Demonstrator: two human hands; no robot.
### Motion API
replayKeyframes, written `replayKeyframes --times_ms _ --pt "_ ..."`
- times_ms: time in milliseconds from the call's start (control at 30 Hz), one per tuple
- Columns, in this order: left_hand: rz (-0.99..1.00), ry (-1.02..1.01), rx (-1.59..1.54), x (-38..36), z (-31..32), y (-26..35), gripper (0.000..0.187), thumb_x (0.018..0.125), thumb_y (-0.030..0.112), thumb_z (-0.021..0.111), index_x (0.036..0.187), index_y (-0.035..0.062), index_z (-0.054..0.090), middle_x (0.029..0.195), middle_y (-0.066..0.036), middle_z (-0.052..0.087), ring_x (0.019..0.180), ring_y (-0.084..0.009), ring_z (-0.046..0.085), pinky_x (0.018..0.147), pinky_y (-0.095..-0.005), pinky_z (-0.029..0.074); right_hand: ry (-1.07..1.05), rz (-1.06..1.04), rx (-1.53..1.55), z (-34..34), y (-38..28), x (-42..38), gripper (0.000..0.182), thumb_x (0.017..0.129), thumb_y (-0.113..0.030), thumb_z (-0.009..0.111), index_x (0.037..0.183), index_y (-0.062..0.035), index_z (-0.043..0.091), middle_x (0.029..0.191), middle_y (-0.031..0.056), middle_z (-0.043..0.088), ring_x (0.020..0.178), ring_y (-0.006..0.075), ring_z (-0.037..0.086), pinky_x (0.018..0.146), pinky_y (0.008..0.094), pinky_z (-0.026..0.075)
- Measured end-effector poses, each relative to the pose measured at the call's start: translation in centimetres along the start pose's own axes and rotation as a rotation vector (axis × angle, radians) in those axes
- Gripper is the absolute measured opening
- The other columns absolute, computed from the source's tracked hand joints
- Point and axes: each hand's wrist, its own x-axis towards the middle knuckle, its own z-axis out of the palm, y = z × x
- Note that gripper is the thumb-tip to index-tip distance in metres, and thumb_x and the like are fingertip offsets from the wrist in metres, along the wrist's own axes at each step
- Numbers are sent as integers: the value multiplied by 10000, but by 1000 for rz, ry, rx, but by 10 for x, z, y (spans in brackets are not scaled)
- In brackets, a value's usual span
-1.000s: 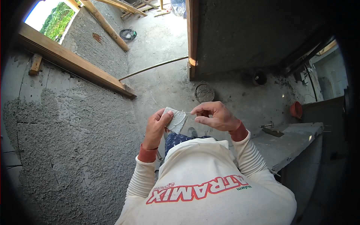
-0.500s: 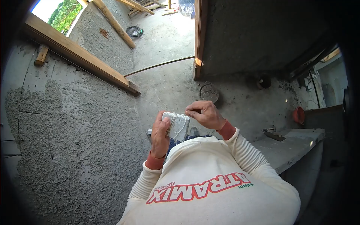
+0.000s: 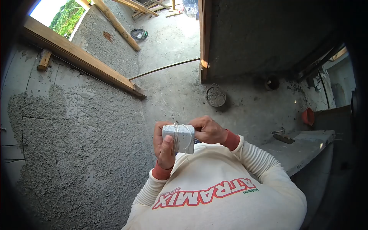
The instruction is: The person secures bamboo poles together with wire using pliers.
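A small grey block (image 3: pixel 183 134), shaped like a brick, is upright in front of my chest. White string (image 3: pixel 176 138) is wound around it, and a loose tail hangs below its lower edge. My left hand (image 3: pixel 164 147) grips the block from the left, the thumb across its near face and the fingers behind. At the upper right edge, my right hand (image 3: pixel 209 129) is closed with curled fingers, apparently pinching the string; its fingertips are partly hidden behind the block.
On the floor ahead is a bucket of wet mortar (image 3: pixel 216 96). A concrete ledge (image 3: pixel 306 143) with a trowel (image 3: pixel 283 138) lies to the right, near a red bucket (image 3: pixel 308 116). Rough plastered wall (image 3: pixel 88 153) fills the left, beside a timber doorframe (image 3: pixel 84 61).
The block has turned so its broad face looks up at me, and it sits slightly lower. My right hand has moved down, its fingertips now going behind the block's right edge.
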Motion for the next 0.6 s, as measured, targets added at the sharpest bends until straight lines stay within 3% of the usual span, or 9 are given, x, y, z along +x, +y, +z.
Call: replayKeyframes --times_ms 33,67,100,167,233,300,333,467,600 --pt "-12 138 -74 7 3 1 299 1016 330 555 1059 34 551 1017 -56 541 887 -123 492 783 -254 414 -45 -35 129 20 -5 -8 127 906 -95 747 991 -2 766 898 151 759 779 246 727 745 347 553" --pt "52 237 62 16 -5 -9 288 1001 305 593 1049 24 556 961 -71 570 838 -141 531 743 -278 442 -126 -53 105 21 -23 -11 120 902 -88 748 985 -3 767 889 149 758 770 241 723 734 341 551" --pt "75 160 258 15 -15 -15 292 990 301 612 1046 19 563 936 -79 579 811 -153 543 723 -291 450 -211 -70 82 18 -46 -13 113 898 -81 749 978 -4 768 880 148 756 760 236 718 723 336 549" --pt "115 2 649 11 -30 -22 302 968 294 649 1038 9 576 886 -95 598 756 -176 567 684 -317 466 -89 -69 116 1 -55 -7 111 914 -92 744 972 0 768 852 133 749 733 189 696 691 318 537" --pt "198 -221 618 -10 -27 -9 361 926 329 689 1031 -6 608 837 -115 602 702 -214 583 638 -336 465 57 -35 109 -24 -50 8 100 926 -85 740 974 -1 767 836 118 742 713 148 677 671 314 521" --pt "249 -280 418 -22 -11 18 366 943 341 665 1051 -3 604 824 -99 578 701 -189 558 641 -317 449 -31 -26 132 -13 -25 10 106 923 -78 730 986 -2 764 843 118 739 732 163 680 681 315 523" --pt "203 -183 331 -28 -5 25 405 990 425 589 1050 25 583 870 -73 550 765 -148 491 706 -298 414 -106 -17 136 -2 -20 4 105 919 -77 725 982 -3 764 839 121 737 736 173 683 690 317 526" --pt "109 272 448 -11 -20 12 386 985 405 601 1027 23 566 847 -58 527 752 -149 488 662 -306 406 -278 -84 158 19 -63 -16 89 889 -81 763 951 -17 760 791 122 709 713 212 672 678 332 511" --pt "159 -114 537 -52 -35 9 302 889 292 699 960 11 613 763 -87 558 703 -186 567 647 -319 445 -120 -44 50 -18 -59 16 86 903 -75 746 954 -6 751 791 114 709 706 223 677 651 330 510"
